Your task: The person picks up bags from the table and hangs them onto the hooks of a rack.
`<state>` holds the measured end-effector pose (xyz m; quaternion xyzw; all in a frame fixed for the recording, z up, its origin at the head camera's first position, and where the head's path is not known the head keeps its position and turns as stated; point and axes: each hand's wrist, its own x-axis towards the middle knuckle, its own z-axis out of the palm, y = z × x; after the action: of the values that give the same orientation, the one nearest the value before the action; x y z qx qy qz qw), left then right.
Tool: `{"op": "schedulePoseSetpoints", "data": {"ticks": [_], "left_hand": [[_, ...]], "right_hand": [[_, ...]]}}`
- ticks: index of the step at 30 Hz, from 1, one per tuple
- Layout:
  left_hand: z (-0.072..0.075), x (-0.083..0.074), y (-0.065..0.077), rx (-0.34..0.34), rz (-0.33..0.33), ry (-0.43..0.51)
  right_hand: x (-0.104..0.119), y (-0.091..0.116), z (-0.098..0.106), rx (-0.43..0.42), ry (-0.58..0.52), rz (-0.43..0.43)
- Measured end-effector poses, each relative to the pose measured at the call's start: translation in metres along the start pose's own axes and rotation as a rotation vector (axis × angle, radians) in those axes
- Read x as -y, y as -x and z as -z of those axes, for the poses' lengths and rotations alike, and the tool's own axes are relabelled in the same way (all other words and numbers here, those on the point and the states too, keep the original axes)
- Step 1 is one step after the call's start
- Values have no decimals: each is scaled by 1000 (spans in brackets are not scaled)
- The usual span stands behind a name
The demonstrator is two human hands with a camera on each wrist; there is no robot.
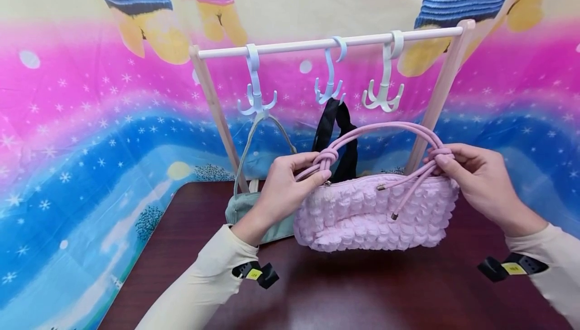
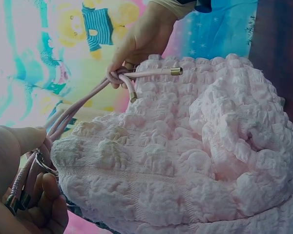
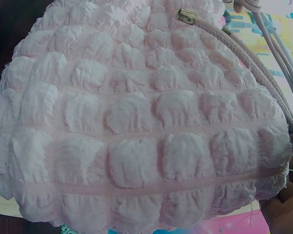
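Observation:
A pink puffy-textured handbag (image 1: pixel 376 214) hangs above the dark table, held by its corded handle (image 1: pixel 385 128). My left hand (image 1: pixel 290 184) pinches the handle's knot at the bag's left end. At the right end, my right hand (image 1: pixel 476 179) pinches the other knot between thumb and fingers. Two loose cord ends with metal tips (image 1: pixel 394 216) dangle over the bag's front. In the left wrist view the bag's side (image 2: pixel 185 156) is crumpled inward. The right wrist view is mostly filled by the quilted fabric (image 3: pixel 132 112), with little of the right hand showing.
Behind the bag stands a rack with a pale rail (image 1: pixel 308 46). On it hang a blue hook (image 1: pixel 256 83), a light-blue hook (image 1: pixel 330 76) and a cream hook (image 1: pixel 385 78). A green bag (image 1: pixel 242 207) and a black strap (image 1: pixel 335 129) hang below. The table (image 1: pixel 190 249) is dark red.

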<state>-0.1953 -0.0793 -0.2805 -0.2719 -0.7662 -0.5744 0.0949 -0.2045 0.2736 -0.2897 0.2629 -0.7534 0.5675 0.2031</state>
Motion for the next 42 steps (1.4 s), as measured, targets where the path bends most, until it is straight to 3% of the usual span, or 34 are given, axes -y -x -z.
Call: {"op": "schedulePoseSetpoints", "data": {"ticks": [11, 18, 26, 42], "left_hand": [[1, -1, -5, -7, -7, -41], [0, -5, -8, -3, -6, -47], [-1, -5, -8, -1, 3, -55], [-2, -7, -11, -2, -13, -71]], "right_hand": [[-2, -2, -1, -7, -27, 0], [-2, -3, -1, -2, -125, 14], [0, -3, 0, -13, -102, 6], [1, -5, 2, -16, -196, 15]]}}
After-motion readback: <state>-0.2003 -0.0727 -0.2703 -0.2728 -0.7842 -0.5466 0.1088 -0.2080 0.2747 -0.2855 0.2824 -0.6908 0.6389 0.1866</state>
